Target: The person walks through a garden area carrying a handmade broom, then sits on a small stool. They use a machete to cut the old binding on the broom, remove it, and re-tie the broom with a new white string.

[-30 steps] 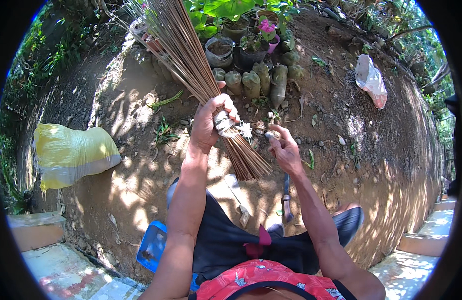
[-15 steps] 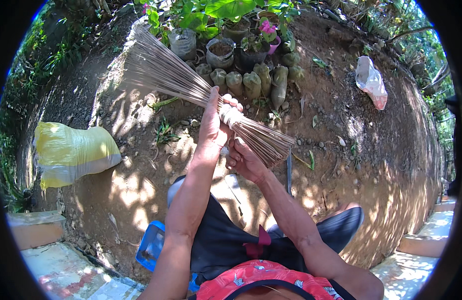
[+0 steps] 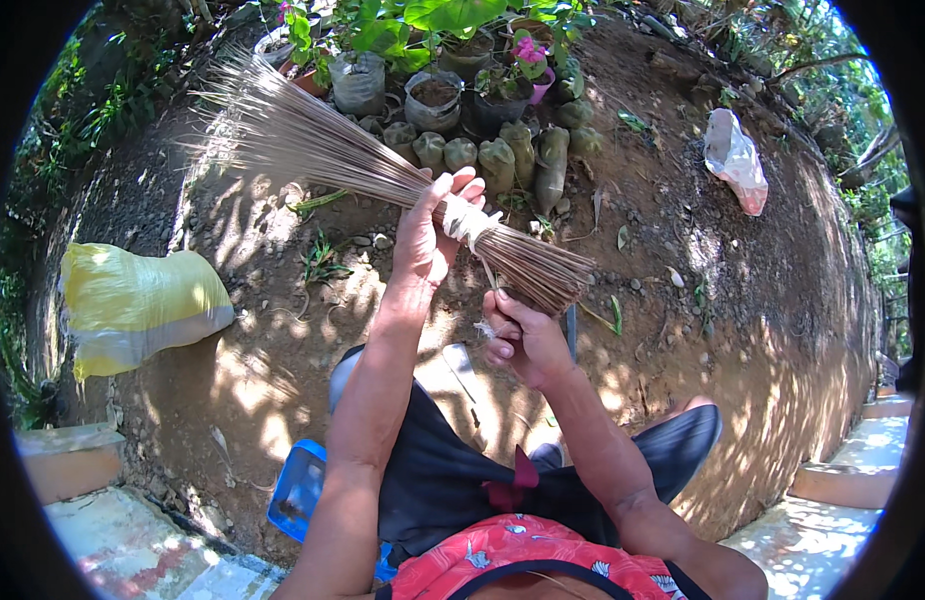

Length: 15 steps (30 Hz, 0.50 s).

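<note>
A stick broom [image 3: 313, 140] of thin brown ribs lies slantwise in front of me, its splayed tips at the upper left and its butt end at the right. My left hand [image 3: 425, 240] is wrapped round it from below, just beside a pale wrapped binding [image 3: 468, 222]. From that binding a light strip [image 3: 489, 272] runs down to my right hand [image 3: 528, 345], whose thumb and fingers pinch it under the butt end. A frayed whitish end shows beside those fingers.
At left lies a yellow sack [image 3: 148, 300]; a blue plastic container [image 3: 295, 490] stands beside my leg. A flat blade-like tool [image 3: 461, 370] is on the soil. Beyond are potted plants [image 3: 433, 100], upended bottles [image 3: 498, 165] and a whitish bag [image 3: 735, 160].
My right hand has moved down and right, away from the binding, drawing the strip out from it. My left hand still holds the broom, which has shifted slightly.
</note>
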### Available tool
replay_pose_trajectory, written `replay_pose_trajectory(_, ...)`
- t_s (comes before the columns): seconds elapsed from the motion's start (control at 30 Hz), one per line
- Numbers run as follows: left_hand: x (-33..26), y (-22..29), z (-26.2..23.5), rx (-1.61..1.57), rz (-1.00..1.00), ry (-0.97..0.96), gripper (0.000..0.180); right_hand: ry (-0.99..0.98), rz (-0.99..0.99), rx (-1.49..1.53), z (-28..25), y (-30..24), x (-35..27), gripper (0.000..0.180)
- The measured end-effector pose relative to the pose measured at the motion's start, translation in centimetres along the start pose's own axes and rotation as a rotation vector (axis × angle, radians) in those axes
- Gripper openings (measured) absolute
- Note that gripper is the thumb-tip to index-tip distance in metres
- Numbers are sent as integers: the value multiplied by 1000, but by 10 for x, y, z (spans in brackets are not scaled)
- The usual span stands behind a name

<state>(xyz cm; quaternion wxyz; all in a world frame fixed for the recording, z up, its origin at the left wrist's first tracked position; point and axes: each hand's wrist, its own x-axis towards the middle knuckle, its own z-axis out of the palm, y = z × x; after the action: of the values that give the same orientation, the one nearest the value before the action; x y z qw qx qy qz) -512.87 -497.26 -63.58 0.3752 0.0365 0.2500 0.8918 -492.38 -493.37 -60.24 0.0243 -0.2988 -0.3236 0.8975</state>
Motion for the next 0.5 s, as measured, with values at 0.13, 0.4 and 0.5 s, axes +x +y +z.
replay_pose_trajectory(0.13,-2,-4,12,213,156,126,55,-36,24,-6,-5,-7,-2,24)
replay_pose_trajectory(0.4,2,-10,10,295,254,255,40,-8,-71,-207,7,13,-4,26)
replay_pose_trajectory(0.5,-7,-10,20,469,283,184,43,37,-157,-435,11,4,-16,25)
